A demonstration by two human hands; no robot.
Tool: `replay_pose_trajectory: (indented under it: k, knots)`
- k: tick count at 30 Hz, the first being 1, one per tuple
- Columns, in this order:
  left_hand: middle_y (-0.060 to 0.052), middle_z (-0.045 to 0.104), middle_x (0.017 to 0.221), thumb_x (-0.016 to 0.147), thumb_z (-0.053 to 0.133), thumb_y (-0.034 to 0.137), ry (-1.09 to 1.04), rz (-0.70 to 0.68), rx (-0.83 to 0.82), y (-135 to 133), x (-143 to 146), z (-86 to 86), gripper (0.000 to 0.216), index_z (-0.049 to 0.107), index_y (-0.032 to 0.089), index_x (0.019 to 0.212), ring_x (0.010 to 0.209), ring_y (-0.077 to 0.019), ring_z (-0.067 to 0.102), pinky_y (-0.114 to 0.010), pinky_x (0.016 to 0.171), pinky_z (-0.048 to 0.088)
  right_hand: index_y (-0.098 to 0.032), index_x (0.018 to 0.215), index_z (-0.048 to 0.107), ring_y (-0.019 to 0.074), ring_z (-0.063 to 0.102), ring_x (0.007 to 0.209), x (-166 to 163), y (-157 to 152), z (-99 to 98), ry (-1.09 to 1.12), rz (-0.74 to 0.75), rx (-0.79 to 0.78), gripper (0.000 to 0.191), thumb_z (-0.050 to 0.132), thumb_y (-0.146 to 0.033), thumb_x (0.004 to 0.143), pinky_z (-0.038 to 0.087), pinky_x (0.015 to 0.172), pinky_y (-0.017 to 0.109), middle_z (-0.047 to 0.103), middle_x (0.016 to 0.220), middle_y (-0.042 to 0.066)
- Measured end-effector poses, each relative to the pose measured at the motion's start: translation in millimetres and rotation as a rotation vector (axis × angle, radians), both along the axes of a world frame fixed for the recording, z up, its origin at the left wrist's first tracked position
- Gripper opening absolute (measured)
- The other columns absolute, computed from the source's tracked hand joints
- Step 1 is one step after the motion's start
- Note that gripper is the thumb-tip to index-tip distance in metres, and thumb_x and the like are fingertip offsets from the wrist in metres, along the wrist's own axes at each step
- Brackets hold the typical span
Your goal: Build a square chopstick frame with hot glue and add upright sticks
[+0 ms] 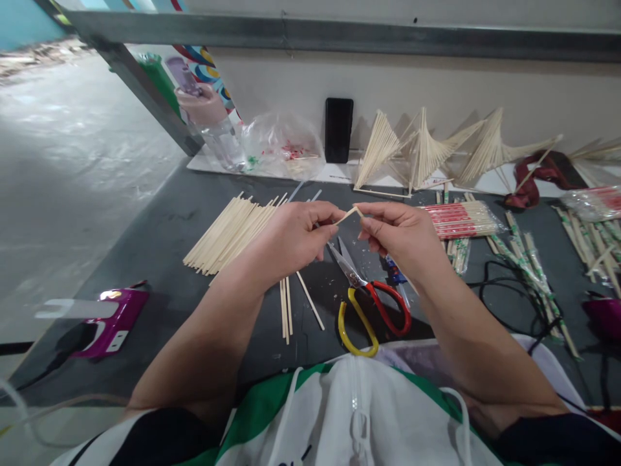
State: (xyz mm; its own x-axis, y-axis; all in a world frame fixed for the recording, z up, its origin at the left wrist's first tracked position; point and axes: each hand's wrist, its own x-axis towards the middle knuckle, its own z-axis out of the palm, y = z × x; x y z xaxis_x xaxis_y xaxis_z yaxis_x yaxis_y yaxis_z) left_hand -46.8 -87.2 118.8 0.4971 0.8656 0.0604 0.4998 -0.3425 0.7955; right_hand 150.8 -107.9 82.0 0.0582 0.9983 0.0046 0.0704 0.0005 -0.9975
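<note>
My left hand (pixel 291 236) and my right hand (pixel 398 236) meet above a dark mat (pixel 160 259), both pinching one short wooden stick piece (pixel 350 214) that bends into a kink between the fingertips. Directly beneath the hands lie scissors (pixel 371 301) with one yellow and one red handle, blades open and pointing away from me. A few loose sticks (pixel 291 304) lie under my left wrist. A fanned pile of plain bamboo sticks (pixel 233 233) lies to the left of my left hand.
Fan-shaped stick structures (pixel 427 155) lean on the back wall beside a black phone (pixel 338 129). Wrapped chopstick packs (pixel 460 220) and loose wrapped pairs (pixel 533 272) lie right. A purple glue gun (pixel 114 320) sits left, a black cable (pixel 514 291) right, a plastic bag (pixel 284 145) behind.
</note>
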Motion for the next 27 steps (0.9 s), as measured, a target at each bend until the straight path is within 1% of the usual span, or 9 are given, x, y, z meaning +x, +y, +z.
replay_pose_trajectory:
  k: [5, 13, 20, 27]
  knots:
    - [0.004, 0.060, 0.057, 0.089, 0.056, 0.022, 0.019, 0.002, -0.020, 1.8, -0.1, 1.0, 0.027, 0.078, 0.021, 0.103, 0.051, -0.0100, 0.058, -0.019, 0.051, 0.040, -0.019, 0.110, 0.081, 0.0089, 0.053, 0.047, 0.4, 0.7, -2.1, 0.002, 0.006, 0.008, 0.035, 0.078, -0.033, 0.078, 0.036, 0.041, 0.022, 0.068, 0.066, 0.000]
    - [0.004, 0.061, 0.057, 0.088, 0.057, 0.023, 0.019, -0.005, -0.027, 4.2, 0.5, 0.8, 0.025, 0.079, 0.020, 0.100, 0.051, -0.0096, 0.059, -0.019, 0.051, 0.041, -0.019, 0.111, 0.080, 0.0084, 0.052, 0.047, 2.9, 3.1, -8.1, -0.007, 0.020, 0.031, 0.035, 0.076, -0.033, 0.079, 0.036, 0.041, 0.022, 0.067, 0.066, -0.001]
    - [0.003, 0.062, 0.059, 0.088, 0.057, 0.021, 0.004, -0.005, -0.061, 5.0, 1.3, 0.7, 0.024, 0.078, 0.020, 0.100, 0.051, -0.0098, 0.059, -0.019, 0.049, 0.041, -0.019, 0.107, 0.082, 0.0087, 0.051, 0.048, 0.1, 1.7, -5.7, -0.015, -0.016, 0.012, 0.033, 0.077, -0.032, 0.077, 0.037, 0.043, 0.023, 0.068, 0.065, -0.001]
    - [0.004, 0.061, 0.057, 0.087, 0.057, 0.020, 0.007, 0.000, -0.052, 5.1, 1.5, 1.2, 0.026, 0.079, 0.020, 0.100, 0.050, -0.0096, 0.058, -0.019, 0.050, 0.041, -0.019, 0.106, 0.083, 0.0090, 0.051, 0.047, -0.4, 2.0, -6.0, -0.017, -0.024, 0.001, 0.034, 0.077, -0.033, 0.076, 0.035, 0.042, 0.023, 0.068, 0.065, 0.000]
